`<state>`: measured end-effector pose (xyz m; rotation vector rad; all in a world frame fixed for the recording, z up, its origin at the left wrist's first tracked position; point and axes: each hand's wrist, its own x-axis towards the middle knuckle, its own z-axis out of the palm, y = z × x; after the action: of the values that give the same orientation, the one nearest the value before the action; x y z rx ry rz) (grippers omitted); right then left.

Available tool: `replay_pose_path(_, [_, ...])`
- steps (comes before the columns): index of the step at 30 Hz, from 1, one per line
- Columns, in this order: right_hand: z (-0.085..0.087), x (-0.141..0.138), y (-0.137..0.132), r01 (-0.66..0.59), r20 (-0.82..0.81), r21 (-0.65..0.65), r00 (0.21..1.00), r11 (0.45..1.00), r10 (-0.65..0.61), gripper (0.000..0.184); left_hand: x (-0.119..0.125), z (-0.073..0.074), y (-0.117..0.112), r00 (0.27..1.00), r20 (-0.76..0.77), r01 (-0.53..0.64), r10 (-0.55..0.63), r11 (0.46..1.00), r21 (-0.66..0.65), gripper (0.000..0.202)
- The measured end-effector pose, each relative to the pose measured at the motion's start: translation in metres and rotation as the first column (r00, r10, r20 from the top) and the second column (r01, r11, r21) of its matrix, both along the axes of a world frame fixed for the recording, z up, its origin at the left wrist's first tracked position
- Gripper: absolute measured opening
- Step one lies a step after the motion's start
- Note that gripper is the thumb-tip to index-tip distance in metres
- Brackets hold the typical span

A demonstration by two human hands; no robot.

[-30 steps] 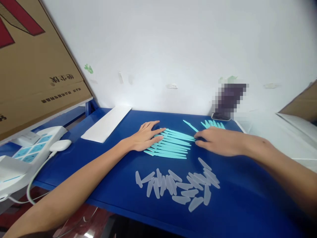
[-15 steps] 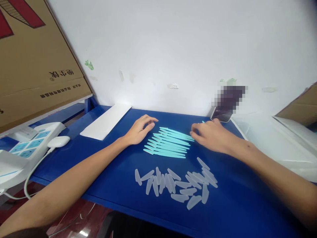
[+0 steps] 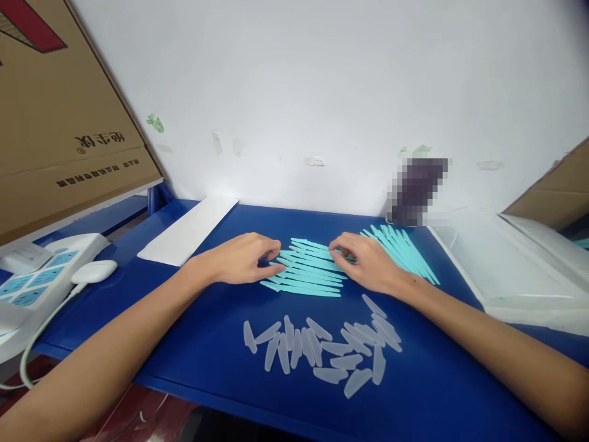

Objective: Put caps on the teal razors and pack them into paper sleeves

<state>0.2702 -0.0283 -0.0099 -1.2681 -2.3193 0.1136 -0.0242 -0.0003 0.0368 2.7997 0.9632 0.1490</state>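
Observation:
A row of slim turquoise eyebrow razors (image 3: 313, 265) lies side by side in the middle of the blue table. At the row's left ends is my left hand (image 3: 243, 258), thumb and fingers bent with a gap between them. My right hand (image 3: 363, 261) is at the opposite ends, its fingers curled and thumb apart; whether the fingertips touch a razor is unclear. A second bunch of turquoise razors (image 3: 407, 255) lies beyond my right wrist, partly hidden by it. Nearer me, several translucent blade caps (image 3: 306, 347) are scattered loosely.
A white flat board (image 3: 186, 230) lies at the back left. On the left are a power strip (image 3: 50, 270) with a white charger (image 3: 94, 272) and a large cardboard box (image 3: 59, 110). A phone (image 3: 414, 193) leans on the wall, beside clear plastic packaging (image 3: 483, 264).
My right hand has moved left from the far bunch to the row's right ends, uncovering that bunch. My left hand has come down nearer the row's left ends. The view has shifted slightly.

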Motion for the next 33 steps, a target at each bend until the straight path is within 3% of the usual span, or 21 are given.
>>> replay_pose_path(3, [0.004, -0.009, -0.011, -0.177, 0.025, 0.020, 0.984, 0.984, 0.176, 0.028, 0.000, 0.005, -0.006, 0.998, -0.064, 0.004, -0.004, 1.000, -0.001, 0.046])
replay_pose_path(6, [0.007, -0.018, -0.019, -0.241, 0.071, -0.065, 0.967, 0.968, 0.245, 0.025, 0.003, 0.002, -0.007, 0.995, -0.103, -0.003, 0.004, 1.000, 0.011, 0.045])
replay_pose_path(13, [0.001, -0.014, -0.010, -0.141, 0.044, -0.164, 0.988, 0.976, 0.150, 0.025, 0.021, -0.026, -0.004, 0.994, -0.112, 0.047, -0.019, 0.967, 0.251, 0.028])
replay_pose_path(17, [-0.007, -0.008, -0.001, -0.138, -0.121, -0.127, 0.985, 0.982, 0.123, 0.015, 0.025, -0.034, -0.005, 0.998, -0.016, 0.059, -0.056, 0.948, 0.312, 0.026])
replay_pose_path(22, [-0.011, -0.001, -0.002, -0.080, -0.428, -0.008, 0.901, 0.997, 0.069, 0.014, 0.018, -0.028, -0.006, 0.973, -0.018, 0.226, -0.228, 0.944, 0.239, 0.033])
replay_pose_path(24, [-0.010, 0.001, -0.004, -0.095, -0.485, 0.018, 0.870, 0.995, 0.092, 0.013, 0.017, -0.027, -0.005, 0.973, -0.013, 0.228, -0.231, 0.950, 0.215, 0.033])
replay_pose_path(29, [-0.006, -0.007, -0.010, -0.183, -0.312, -0.075, 0.938, 0.980, 0.152, 0.005, 0.023, -0.039, -0.002, 0.979, 0.116, 0.139, -0.166, 0.967, 0.213, 0.028])
replay_pose_path(33, [-0.005, -0.014, -0.012, -0.177, -0.193, -0.150, 0.970, 0.973, 0.146, 0.003, 0.028, -0.048, -0.002, 0.976, 0.161, 0.104, -0.145, 0.966, 0.236, 0.029])
